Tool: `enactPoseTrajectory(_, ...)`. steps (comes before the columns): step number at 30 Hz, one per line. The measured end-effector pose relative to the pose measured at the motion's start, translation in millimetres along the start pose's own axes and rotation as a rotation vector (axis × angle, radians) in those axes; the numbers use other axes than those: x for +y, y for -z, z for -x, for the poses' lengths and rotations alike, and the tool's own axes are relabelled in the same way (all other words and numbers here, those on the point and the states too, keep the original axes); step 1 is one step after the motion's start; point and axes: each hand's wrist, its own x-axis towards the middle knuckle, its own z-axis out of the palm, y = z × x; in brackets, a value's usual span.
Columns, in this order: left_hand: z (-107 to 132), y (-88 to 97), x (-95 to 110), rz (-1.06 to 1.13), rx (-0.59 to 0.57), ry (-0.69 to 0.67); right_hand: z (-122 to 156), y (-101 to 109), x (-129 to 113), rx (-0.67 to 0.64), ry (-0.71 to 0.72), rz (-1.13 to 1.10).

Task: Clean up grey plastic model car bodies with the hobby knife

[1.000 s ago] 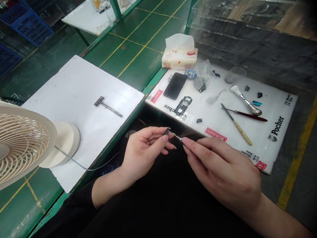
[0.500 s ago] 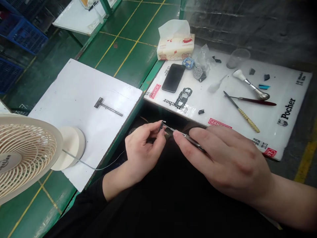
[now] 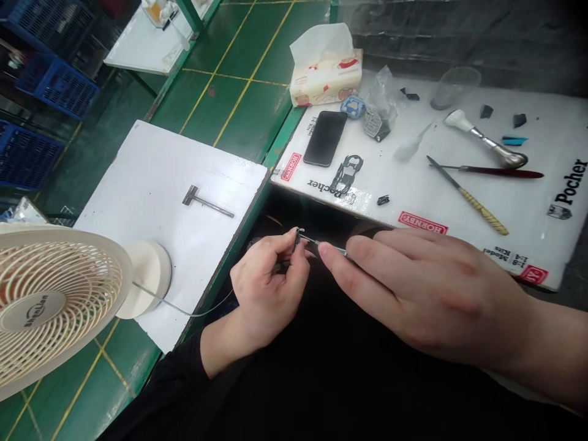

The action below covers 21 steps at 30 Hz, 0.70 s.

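One clear plastic bag (image 3: 380, 101) holds dark parts (image 3: 377, 130).

bare hands, one black sleeve
a plain black long sleeve (image 3: 172, 392) ends in a cuff just above the bare wrist of the left hand (image 3: 269, 288); the right hand (image 3: 427, 294) and right forearm (image 3: 551, 346) show bare out to the frame edge, the fingernails (image 3: 323, 248) are trimmed, and dark clothing (image 3: 331, 380) fills the lap below.
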Motion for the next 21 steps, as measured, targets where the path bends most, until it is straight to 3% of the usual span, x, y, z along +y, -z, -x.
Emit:
enactPoseTrajectory(7, -1, -3.8, -6, -0.003, 0.087, -0.236, 10, -10, -12, 0.035, -0.191, -0.251)
enactPoseTrajectory(11, -2, -6.5, -9, -0.017, 0.096, -0.277, 7, -17, -17, 0.097, -0.383, -0.436)
enactPoseTrajectory(14, -2, -7.2, -9, -0.048, 0.133, -0.304, 1, -17, -19, 0.072, -0.524, -0.591)
enactPoseTrajectory(21, -9, -6.5, -17, -0.124, 0.167, -0.419, -5, -20, -22, 0.015, -1.035, -1.051)
